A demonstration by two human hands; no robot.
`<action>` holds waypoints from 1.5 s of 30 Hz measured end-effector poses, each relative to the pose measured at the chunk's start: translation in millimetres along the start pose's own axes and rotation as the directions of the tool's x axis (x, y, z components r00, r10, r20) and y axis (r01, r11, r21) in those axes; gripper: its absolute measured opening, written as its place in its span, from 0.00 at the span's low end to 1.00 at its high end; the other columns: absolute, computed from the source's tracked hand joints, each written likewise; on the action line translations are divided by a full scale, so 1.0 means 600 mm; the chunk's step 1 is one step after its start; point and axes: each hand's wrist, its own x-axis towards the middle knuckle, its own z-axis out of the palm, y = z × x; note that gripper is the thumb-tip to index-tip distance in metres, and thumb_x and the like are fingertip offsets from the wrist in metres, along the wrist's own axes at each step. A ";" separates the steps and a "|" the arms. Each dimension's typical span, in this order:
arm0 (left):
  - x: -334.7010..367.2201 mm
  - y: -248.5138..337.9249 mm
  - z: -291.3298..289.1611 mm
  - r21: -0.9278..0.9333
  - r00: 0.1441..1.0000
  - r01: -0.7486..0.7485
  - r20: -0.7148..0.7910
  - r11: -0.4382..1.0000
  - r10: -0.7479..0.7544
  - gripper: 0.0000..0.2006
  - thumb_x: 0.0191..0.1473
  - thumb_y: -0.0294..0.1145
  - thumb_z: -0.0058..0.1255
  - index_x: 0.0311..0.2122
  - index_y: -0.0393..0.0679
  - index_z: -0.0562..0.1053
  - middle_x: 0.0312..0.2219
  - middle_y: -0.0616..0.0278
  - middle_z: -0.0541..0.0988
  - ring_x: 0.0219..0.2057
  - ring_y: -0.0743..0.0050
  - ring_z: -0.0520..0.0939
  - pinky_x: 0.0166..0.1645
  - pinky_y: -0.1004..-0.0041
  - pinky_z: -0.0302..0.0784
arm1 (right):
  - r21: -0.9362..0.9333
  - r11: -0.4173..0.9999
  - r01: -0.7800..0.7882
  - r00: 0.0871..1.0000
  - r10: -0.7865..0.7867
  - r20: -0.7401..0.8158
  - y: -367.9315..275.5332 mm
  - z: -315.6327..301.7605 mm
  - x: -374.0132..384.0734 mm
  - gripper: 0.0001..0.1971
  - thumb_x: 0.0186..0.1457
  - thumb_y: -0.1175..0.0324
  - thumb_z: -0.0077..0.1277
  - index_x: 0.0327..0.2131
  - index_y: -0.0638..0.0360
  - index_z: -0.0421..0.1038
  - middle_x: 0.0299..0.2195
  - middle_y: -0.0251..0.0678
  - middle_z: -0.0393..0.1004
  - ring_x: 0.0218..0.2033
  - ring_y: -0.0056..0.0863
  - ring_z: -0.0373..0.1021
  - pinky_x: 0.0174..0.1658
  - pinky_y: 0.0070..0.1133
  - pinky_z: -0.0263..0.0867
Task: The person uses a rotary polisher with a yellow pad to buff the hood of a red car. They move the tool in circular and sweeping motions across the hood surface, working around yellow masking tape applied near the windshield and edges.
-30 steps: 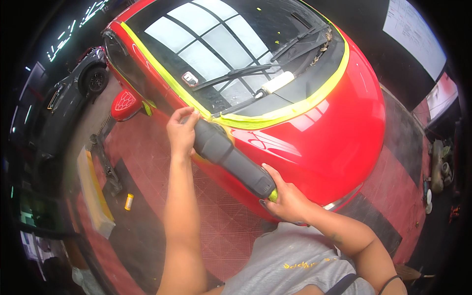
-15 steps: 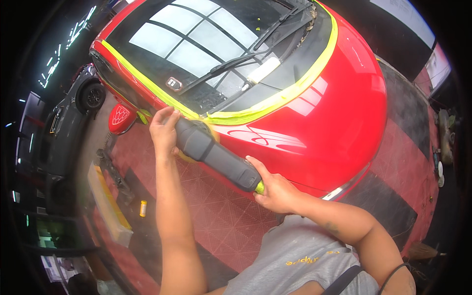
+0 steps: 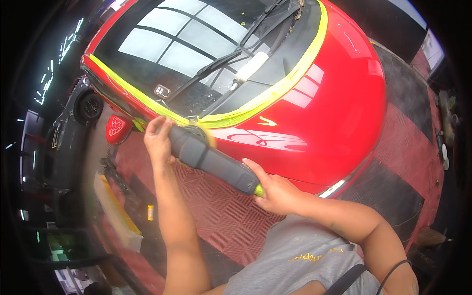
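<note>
Nearest is a grey T-shirt (image 3: 300, 246) with yellow lettering (image 3: 314, 256) across it. The right hand (image 3: 280, 194) has its fingers gripping the black polisher (image 3: 211, 162) at its rear end, by a lime-green part; the small marking there is too tiny to read. The left hand (image 3: 160, 142) has its fingers curled round the polisher's head, whose yellow pad (image 3: 212, 141) is at the corner of the red car's bonnet (image 3: 324, 142), beside the windscreen's lower corner. On the floor (image 3: 216, 216), left of the left forearm, is a small yellow container (image 3: 150, 212) with a pale label, its contents hidden. Lime-yellow tape (image 3: 275, 101) edges the windscreen (image 3: 196, 93); a black-and-white sticker (image 3: 162, 91) sits near its lower corner. By the wipers (image 3: 216, 61), at the windscreen's lower edge, lies a whitish bottle (image 3: 252, 67) with a dark neck, its contents not visible. Farther off stands a dark car (image 3: 73, 137).
</note>
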 end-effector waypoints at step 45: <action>-0.388 -0.123 0.455 0.258 0.981 -0.036 0.191 0.965 -0.014 0.08 0.57 0.28 0.71 0.40 0.41 0.82 0.35 0.64 0.85 0.36 0.78 0.83 0.45 0.72 0.81 | 0.283 0.899 -0.335 0.848 0.418 -0.325 0.302 -0.057 -0.415 0.46 0.46 0.77 0.62 0.71 0.49 0.58 0.55 0.53 0.79 0.60 0.54 0.75 0.63 0.36 0.69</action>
